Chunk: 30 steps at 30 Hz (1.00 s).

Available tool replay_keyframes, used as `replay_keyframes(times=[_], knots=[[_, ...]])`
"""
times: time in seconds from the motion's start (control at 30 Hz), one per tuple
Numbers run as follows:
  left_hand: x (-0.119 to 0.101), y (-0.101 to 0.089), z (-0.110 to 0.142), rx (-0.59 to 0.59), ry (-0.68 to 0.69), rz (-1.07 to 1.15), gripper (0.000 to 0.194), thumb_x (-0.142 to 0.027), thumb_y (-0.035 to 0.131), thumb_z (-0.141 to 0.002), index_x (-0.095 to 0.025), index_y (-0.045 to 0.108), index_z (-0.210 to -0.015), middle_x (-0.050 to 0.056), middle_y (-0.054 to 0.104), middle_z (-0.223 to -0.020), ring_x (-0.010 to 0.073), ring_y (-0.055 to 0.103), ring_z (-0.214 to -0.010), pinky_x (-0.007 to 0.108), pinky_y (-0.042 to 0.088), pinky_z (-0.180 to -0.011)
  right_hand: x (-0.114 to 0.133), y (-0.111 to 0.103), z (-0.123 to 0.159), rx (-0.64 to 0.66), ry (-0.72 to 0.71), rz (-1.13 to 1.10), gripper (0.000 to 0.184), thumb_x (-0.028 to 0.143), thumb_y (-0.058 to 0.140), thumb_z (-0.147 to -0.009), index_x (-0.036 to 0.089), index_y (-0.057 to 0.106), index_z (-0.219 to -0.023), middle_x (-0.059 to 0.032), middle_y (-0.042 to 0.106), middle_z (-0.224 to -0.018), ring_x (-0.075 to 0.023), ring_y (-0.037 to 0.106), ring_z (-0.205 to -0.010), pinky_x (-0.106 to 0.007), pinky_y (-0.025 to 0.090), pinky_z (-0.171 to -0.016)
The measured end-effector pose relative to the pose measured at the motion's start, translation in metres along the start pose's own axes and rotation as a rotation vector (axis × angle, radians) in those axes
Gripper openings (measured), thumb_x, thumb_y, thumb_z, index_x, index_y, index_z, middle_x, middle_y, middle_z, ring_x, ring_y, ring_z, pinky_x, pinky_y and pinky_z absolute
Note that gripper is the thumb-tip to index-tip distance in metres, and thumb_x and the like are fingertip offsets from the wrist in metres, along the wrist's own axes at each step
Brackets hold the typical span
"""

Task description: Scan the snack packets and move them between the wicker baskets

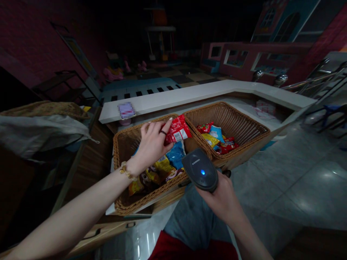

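My left hand (155, 139) grips a red snack packet (179, 128) above the left wicker basket (117, 155); a barcode label on the packet faces up. Under that hand lie several yellow packets (164, 165) and a blue packet (176, 153) inside the basket. My right hand (221, 196) is wrapped round the handle of a dark barcode scanner (200, 169), whose blue light is lit. The scanner's head points toward the baskets, just in front of the red packet. In the right wicker basket (244, 124) sits a small pile of red, blue and yellow packets (215, 135).
Both baskets stand on a counter with a raised white ledge (189, 92) behind them. A small purple card (126, 109) is by the ledge's left end. Grey cloth (46, 131) is heaped at the left. Shiny tiled floor (298, 180) extends to the right.
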<state>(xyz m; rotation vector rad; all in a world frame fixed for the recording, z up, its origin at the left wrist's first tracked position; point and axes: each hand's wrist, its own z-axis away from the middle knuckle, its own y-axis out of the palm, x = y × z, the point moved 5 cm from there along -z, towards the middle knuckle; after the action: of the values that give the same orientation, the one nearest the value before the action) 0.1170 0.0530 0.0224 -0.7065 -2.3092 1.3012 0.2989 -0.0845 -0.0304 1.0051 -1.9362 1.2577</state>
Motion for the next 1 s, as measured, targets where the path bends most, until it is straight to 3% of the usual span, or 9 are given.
replay_keyframes(times=[0.33, 0.73, 0.87, 1.0], knots=[[0.004, 0.007, 0.001, -0.032, -0.048, 0.016, 0.074, -0.038, 0.065, -0.091, -0.016, 0.039, -0.157, 0.02, 0.061, -0.13, 0.0392, 0.053, -0.121, 0.059, 0.032, -0.11, 0.0, -0.003, -0.001, -0.009, 0.002, -0.01, 0.01, 0.028, 0.062, -0.084, 0.022, 0.069, -0.087, -0.0073, 0.076, -0.08, -0.025, 0.075, -0.074, -0.029, 0.058, -0.066], [0.002, 0.004, 0.0, -0.012, -0.015, 0.013, 0.084, -0.033, 0.07, -0.087, -0.015, 0.032, -0.16, 0.021, 0.06, -0.133, 0.039, 0.053, -0.124, 0.058, 0.032, -0.111, -0.001, -0.005, 0.002, -0.032, 0.003, -0.027, 0.013, 0.028, 0.063, -0.084, 0.021, 0.07, -0.092, -0.0074, 0.078, -0.085, -0.0251, 0.076, -0.077, -0.029, 0.059, -0.068], [-0.002, 0.002, -0.002, -0.032, 0.039, 0.063, 0.085, -0.033, 0.071, -0.088, -0.016, 0.029, -0.16, 0.02, 0.061, -0.135, 0.0371, 0.054, -0.126, 0.059, 0.028, -0.116, -0.003, -0.011, 0.006, -0.045, -0.001, -0.03, 0.01, 0.028, 0.064, -0.085, 0.021, 0.07, -0.09, -0.0063, 0.077, -0.081, -0.0243, 0.074, -0.073, -0.029, 0.058, -0.067], [-0.015, -0.004, -0.023, -0.057, 0.144, 0.133, 0.081, -0.032, 0.071, -0.089, -0.019, 0.03, -0.159, 0.018, 0.059, -0.141, 0.0343, 0.053, -0.13, 0.06, 0.022, -0.121, -0.007, -0.018, 0.009, -0.041, 0.028, 0.005, 0.009, 0.028, 0.065, -0.084, 0.021, 0.07, -0.088, -0.006, 0.077, -0.081, -0.0241, 0.073, -0.072, -0.03, 0.057, -0.067]])
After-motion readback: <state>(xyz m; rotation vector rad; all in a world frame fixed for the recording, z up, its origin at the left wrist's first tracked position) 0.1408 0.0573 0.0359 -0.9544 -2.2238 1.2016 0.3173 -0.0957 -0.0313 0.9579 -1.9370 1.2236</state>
